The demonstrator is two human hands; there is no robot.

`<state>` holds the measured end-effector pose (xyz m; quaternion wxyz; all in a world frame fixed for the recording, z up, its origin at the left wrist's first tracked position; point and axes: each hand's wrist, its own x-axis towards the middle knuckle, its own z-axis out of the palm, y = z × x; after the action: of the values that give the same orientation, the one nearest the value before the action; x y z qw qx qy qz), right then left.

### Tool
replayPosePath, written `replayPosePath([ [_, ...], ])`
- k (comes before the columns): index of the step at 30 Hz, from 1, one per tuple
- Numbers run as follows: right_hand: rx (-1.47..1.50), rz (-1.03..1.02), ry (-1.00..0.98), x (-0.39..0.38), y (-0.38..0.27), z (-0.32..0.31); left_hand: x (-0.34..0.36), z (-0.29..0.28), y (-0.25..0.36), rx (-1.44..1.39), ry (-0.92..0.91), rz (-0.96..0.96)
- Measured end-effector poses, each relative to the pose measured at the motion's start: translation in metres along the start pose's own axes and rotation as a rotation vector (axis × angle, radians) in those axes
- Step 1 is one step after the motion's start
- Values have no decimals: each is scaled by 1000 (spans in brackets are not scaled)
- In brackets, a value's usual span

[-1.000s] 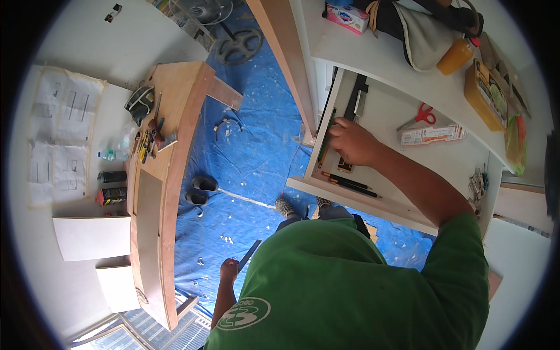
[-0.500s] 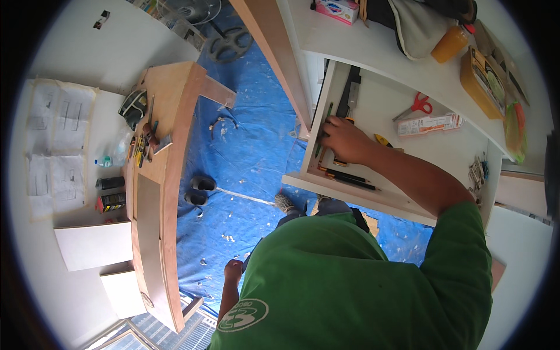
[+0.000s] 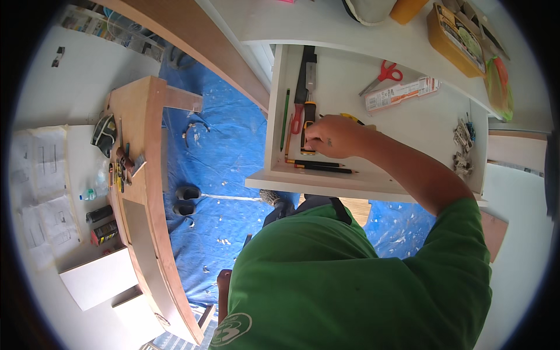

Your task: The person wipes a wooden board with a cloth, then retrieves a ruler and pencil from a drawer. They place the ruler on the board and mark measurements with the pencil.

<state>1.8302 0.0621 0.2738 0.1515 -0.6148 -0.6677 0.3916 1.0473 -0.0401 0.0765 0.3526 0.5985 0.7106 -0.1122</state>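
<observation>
Drawer (image 3: 414, 140) is standing open in front of you, and your right hand (image 3: 332, 137) is hovering low inside it, toward the left side. Fingertips are sitting at the butt end of the black-and-yellow-handled chisel (image 3: 310, 111); can't tell if you're gripping it or just touching. Chisel is lying along the drawer's left part, blade pointing away from you, with a red-handled tool (image 3: 297, 118) lying just left of it. Green pencil (image 3: 284, 121) is running near the left wall; two black pencils (image 3: 322, 166) are lying by the front panel, just nearer you than the hand. Red-handled scissors (image 3: 389, 71) and a clear-and-orange package (image 3: 402, 95) are lying farther back, metal hardware pieces (image 3: 464, 144) at far right. Your left hand (image 3: 224, 279) is hanging beside your green shirt (image 3: 350, 274), partly hidden; can't tell its grip.
</observation>
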Motion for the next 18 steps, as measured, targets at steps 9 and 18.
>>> replayPosePath([
  [9,-125,151,-244,-43,11,13,8,-23,33,-34,-19,33],
  [18,-248,221,-227,-47,8,21,24,-30,44,-442,-103,-53],
])
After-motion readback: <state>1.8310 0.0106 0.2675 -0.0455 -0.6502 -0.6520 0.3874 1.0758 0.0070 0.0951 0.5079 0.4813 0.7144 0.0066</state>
